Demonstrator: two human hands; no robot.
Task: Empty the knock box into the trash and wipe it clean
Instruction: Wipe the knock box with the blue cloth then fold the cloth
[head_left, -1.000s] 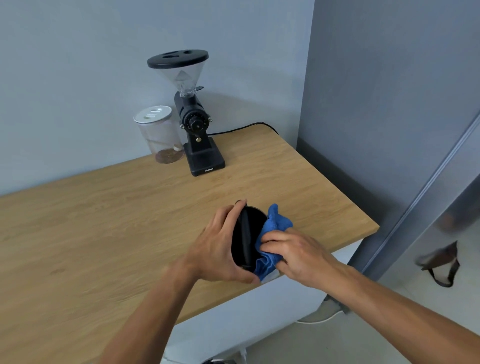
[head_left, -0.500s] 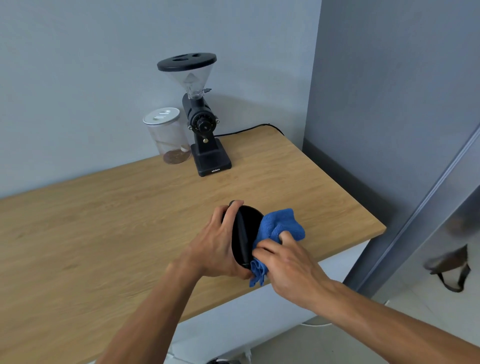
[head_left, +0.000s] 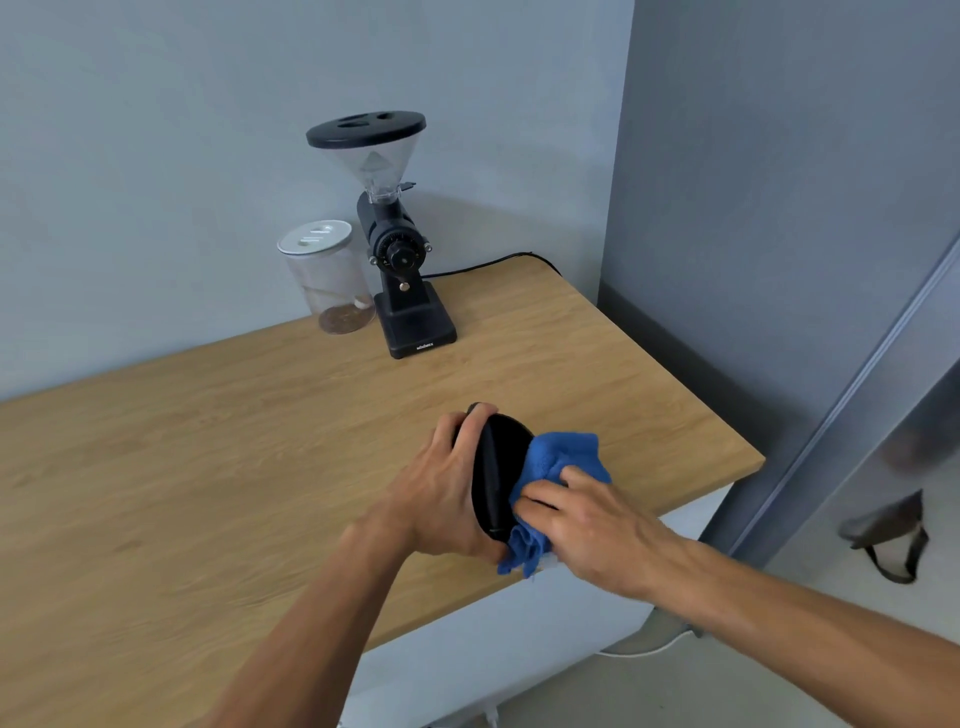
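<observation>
The black round knock box (head_left: 497, 467) is tipped on its side above the near right part of the wooden table (head_left: 208, 467), its mouth facing right. My left hand (head_left: 441, 493) grips it from the left, fingers curled over the top rim. A crumpled blue cloth (head_left: 558, 462) is pressed into the mouth of the box by my right hand (head_left: 587, 525), with part of the cloth hanging below the box. The inside of the box is mostly hidden by the cloth.
A black coffee grinder (head_left: 400, 270) with a clear hopper stands at the back of the table, a clear lidded jar (head_left: 330, 278) to its left, a black cable behind. The table's right edge is close to my hands. A grey wall panel stands to the right; a dark bag (head_left: 888, 540) lies on the floor.
My right hand has shifted the blue cloth against the mouth of the box, first lower, then up to the right. The left hand keeps its grip on the box.
</observation>
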